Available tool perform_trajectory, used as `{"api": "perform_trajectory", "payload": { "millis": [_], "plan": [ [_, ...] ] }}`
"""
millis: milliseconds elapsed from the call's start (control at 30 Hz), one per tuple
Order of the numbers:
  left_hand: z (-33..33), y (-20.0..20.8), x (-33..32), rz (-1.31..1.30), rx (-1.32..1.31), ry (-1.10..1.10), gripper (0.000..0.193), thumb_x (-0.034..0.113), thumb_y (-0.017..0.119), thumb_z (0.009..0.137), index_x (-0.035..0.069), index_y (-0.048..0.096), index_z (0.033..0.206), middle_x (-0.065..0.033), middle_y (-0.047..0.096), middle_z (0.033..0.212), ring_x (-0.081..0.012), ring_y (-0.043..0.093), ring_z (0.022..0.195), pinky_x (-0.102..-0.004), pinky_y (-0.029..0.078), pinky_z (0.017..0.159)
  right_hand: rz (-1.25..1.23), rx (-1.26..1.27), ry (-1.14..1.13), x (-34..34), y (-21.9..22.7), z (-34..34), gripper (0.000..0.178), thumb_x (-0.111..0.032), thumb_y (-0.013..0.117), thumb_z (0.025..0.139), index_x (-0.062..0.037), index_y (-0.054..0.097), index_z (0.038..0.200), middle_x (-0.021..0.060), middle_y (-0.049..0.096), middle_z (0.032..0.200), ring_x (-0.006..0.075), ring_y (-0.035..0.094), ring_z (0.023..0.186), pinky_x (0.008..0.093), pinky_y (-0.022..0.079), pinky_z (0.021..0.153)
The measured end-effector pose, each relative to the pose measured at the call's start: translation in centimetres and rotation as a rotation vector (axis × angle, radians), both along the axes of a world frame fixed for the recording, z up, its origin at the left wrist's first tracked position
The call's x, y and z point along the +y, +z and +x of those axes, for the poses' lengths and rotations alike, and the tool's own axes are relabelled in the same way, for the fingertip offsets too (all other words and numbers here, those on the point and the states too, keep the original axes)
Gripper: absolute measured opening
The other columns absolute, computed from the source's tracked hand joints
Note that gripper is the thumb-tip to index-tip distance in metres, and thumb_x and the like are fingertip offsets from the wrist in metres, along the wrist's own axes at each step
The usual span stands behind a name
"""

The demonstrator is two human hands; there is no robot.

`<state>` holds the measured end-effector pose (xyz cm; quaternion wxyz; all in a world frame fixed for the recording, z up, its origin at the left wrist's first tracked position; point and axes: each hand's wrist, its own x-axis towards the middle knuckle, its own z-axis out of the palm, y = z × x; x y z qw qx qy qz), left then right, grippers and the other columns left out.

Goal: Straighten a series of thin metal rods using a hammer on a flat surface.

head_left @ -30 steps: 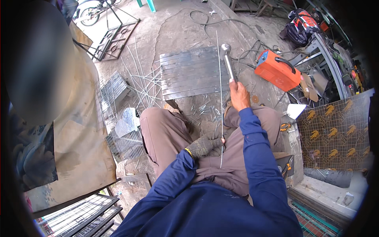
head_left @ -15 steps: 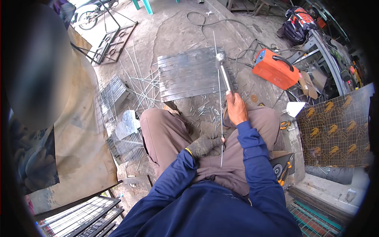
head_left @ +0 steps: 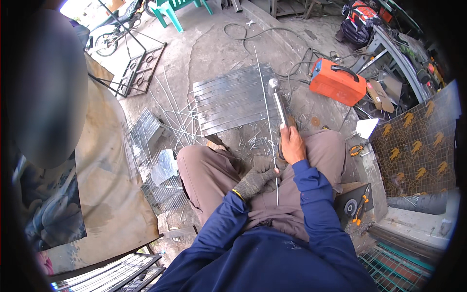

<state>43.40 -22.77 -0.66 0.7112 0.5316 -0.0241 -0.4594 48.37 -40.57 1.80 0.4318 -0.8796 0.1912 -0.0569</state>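
Note:
My left hand (head_left: 256, 182), in a dark knitted glove, is closed on a long thin metal rod (head_left: 269, 125) between my knees. The rod slants up and away, its far end over the right part of a low slatted metal surface (head_left: 226, 102). My bare right hand (head_left: 293, 145) grips a hammer (head_left: 279, 105) by its handle, head pointing away from me. The hammer head is just right of the rod, and I cannot tell whether they touch. Short cut metal pieces (head_left: 257, 142) lie on the ground between the metal surface and my legs.
An orange machine (head_left: 336, 82) with a black handle stands at the far right, with cables (head_left: 296, 68) beside it. Long loose rods (head_left: 177, 114) and wire mesh (head_left: 163, 187) lie to the left. Pliers (head_left: 356, 150) and an angle grinder disc (head_left: 350, 207) are by my right knee.
The rod's far end has swung left, and it now tilts more. The hammer head sits slightly lower, with a wider gap from the rod's upper part. Both hands keep their grips.

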Motion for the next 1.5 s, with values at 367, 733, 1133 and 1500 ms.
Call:
{"api": "perform_trajectory", "payload": {
  "millis": [367, 733, 1133, 1500],
  "plan": [
    [7.5, 14.8, -1.7, -0.890, 0.533, 0.431, 0.018, 0.022, 0.057, 0.101, 0.007, 0.065, 0.107, -0.0007, 0.073, 0.098, -0.0121, 0.072, 0.079, -0.0268, 0.060, 0.060, 0.025, 0.087, -0.009, -1.4, -2.7, 0.7, 0.066, -0.057, 0.038, 0.100, 0.0055, 0.060, 0.101, 0.0347, 0.064, 0.098, 0.0526, 0.059, 0.098, 0.0551, 0.044, 0.086],
    [8.3, 17.7, -3.0, -1.095, 0.560, 0.383, 0.022, 0.020, 0.050, 0.103, 0.005, 0.065, 0.111, -0.0084, 0.072, 0.106, -0.0189, 0.073, 0.090, -0.0300, 0.061, 0.061, -0.011, -0.056, -0.002, -0.1, -3.3, -0.2, 0.066, -0.057, 0.036, 0.101, 0.0045, 0.060, 0.102, 0.0329, 0.064, 0.097, 0.0525, 0.059, 0.096, 0.0553, 0.044, 0.086],
    [8.0, 15.5, -3.1, -1.046, 0.369, 0.346, 0.023, 0.007, 0.050, 0.101, 0.000, 0.060, 0.122, -0.0150, 0.065, 0.124, -0.0215, 0.066, 0.113, -0.0282, 0.057, 0.094, -0.032, -0.079, 0.002, 0.4, -1.8, -1.0, 0.063, -0.055, 0.037, 0.101, 0.0037, 0.059, 0.104, 0.0312, 0.065, 0.096, 0.0514, 0.059, 0.097, 0.0541, 0.044, 0.086],
    [7.7, 15.4, -3.0, -1.268, 0.351, 0.250, 0.026, 0.007, 0.048, 0.102, -0.001, 0.058, 0.125, -0.0147, 0.060, 0.132, -0.0215, 0.062, 0.119, -0.0296, 0.055, 0.098, -0.043, -0.069, -0.003, 0.3, -2.4, -0.7, 0.061, -0.053, 0.039, 0.101, 0.0043, 0.058, 0.102, 0.0328, 0.064, 0.098, 0.0524, 0.058, 0.097, 0.0546, 0.044, 0.085]
  ]
}}
